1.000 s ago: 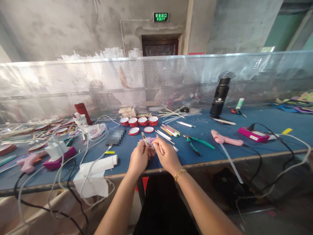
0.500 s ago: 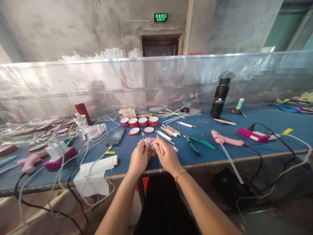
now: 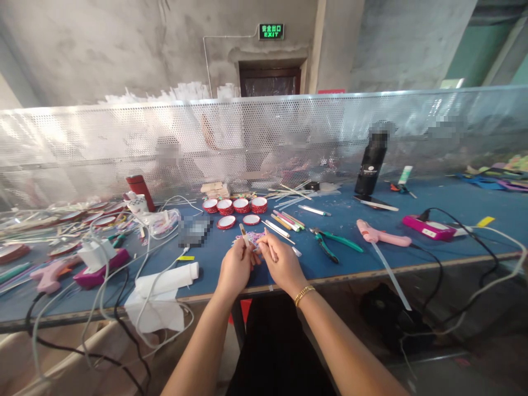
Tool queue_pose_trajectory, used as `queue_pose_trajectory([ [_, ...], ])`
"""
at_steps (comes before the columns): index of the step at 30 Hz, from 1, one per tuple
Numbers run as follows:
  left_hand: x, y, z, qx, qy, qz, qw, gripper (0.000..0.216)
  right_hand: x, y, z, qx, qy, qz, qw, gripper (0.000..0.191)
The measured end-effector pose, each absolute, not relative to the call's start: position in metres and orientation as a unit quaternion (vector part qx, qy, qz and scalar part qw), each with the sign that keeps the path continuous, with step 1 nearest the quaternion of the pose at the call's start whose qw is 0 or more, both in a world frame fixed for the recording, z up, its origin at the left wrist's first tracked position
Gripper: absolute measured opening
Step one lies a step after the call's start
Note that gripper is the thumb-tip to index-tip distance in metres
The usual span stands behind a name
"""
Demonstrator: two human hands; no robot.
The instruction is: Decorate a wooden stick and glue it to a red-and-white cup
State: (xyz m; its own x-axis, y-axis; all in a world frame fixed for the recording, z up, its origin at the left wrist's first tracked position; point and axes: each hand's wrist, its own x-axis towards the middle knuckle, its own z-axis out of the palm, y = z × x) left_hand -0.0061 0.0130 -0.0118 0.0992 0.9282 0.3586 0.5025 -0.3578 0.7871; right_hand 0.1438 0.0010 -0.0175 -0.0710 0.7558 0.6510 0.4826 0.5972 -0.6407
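Note:
Close together at the front edge of the table are both my hands. My left hand [image 3: 236, 268] is closed around a slim white stick with a brownish end [image 3: 243, 231], which points up and away from me. My right hand [image 3: 284, 262] has its fingers bent into a pinch beside it; what they hold, if anything, is too small to make out. Just beyond the fingertips lies a small heap of pink and purple bits [image 3: 256, 237]. White pens [image 3: 277, 229] rest to the right of the heap, and red-rimmed round lids [image 3: 251, 220] lie behind it.
To the right are teal-handled pliers [image 3: 338, 242], a pink glue gun [image 3: 381, 235], a magenta power strip [image 3: 429, 227] and a black bottle [image 3: 370, 168]. Cables, a white roll [image 3: 167, 278] and another pink glue gun [image 3: 53, 273] crowd the left. A perforated metal screen [image 3: 264, 143] runs behind.

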Motion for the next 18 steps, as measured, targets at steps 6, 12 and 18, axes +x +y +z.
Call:
queue_pose_trajectory([
  [6,-0.0059,0.0113,-0.011,0.701,0.515,0.431,0.242,0.026,0.1435,0.0017,-0.0178,-0.429,-0.724,0.116,0.528,0.026],
  [12,-0.0057,0.0116,-0.0112,0.701,0.509,0.435,0.246,0.025,0.1437,0.002,-0.0186,-0.431,-0.727,0.099,0.526,0.028],
  [18,-0.0057,0.0122,-0.0114,0.697,0.509,0.44,0.25,0.026,0.1437,0.0018,-0.0185,-0.432,-0.726,0.099,0.526,0.027],
])
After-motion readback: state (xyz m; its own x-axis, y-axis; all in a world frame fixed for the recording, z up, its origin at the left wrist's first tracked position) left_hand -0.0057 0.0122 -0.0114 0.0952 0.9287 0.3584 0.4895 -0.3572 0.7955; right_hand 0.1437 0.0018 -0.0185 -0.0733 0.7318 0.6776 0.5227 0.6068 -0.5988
